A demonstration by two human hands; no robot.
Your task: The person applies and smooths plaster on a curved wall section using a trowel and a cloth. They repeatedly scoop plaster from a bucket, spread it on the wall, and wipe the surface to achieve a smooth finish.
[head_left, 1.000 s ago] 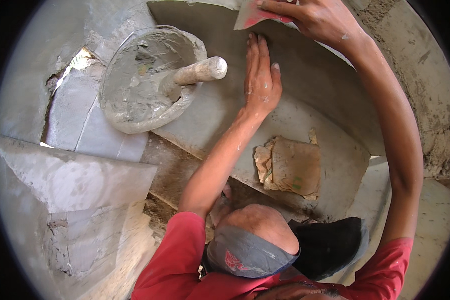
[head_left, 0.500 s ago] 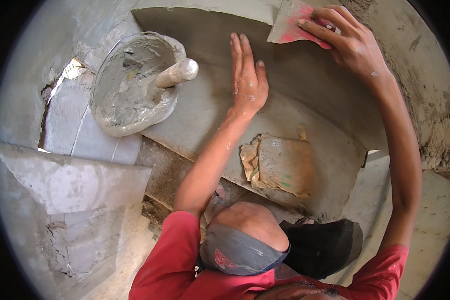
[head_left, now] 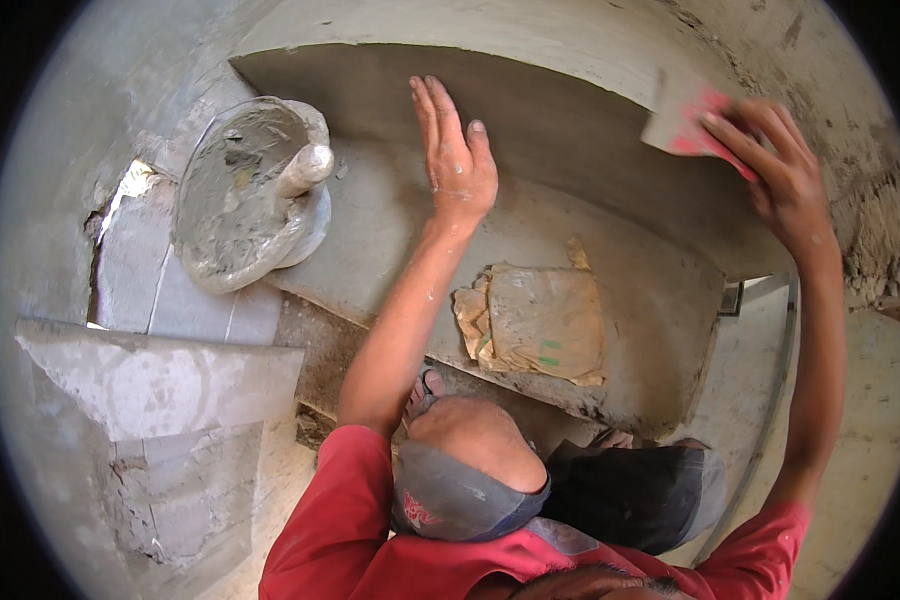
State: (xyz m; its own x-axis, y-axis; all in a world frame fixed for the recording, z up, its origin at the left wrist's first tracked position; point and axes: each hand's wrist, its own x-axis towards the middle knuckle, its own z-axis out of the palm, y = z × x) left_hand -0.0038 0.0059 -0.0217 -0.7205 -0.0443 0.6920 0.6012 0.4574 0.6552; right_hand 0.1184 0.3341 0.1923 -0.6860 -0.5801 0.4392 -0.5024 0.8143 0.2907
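Note:
My left hand [head_left: 455,165] is open, fingers stretched and resting against the smooth grey plastered riser [head_left: 550,130] of a curved step. My right hand [head_left: 785,175] grips a flat scraper [head_left: 675,115], grey with red-pink marks, at the upper edge of that riser toward the right; the scraper is slightly blurred. Left of my left hand stands a round bowl [head_left: 200,220] lined with plastic, full of wet grey mortar, with a stout pale handle [head_left: 305,170] sticking out of it. A folded brown paper sack [head_left: 540,320] lies on the tread below my hands.
A jagged gap [head_left: 105,250] runs beside grey slabs [head_left: 185,280] at the left. A pale panel [head_left: 160,375] sits lower left. Rough masonry [head_left: 875,230] borders the upper right. My legs and sandalled foot are at the bottom, near the step's front edge [head_left: 350,320].
My right hand has moved right and down with the scraper along the riser's top. My left hand stays open, sitting further left in the picture. The whole view has shifted somewhat.

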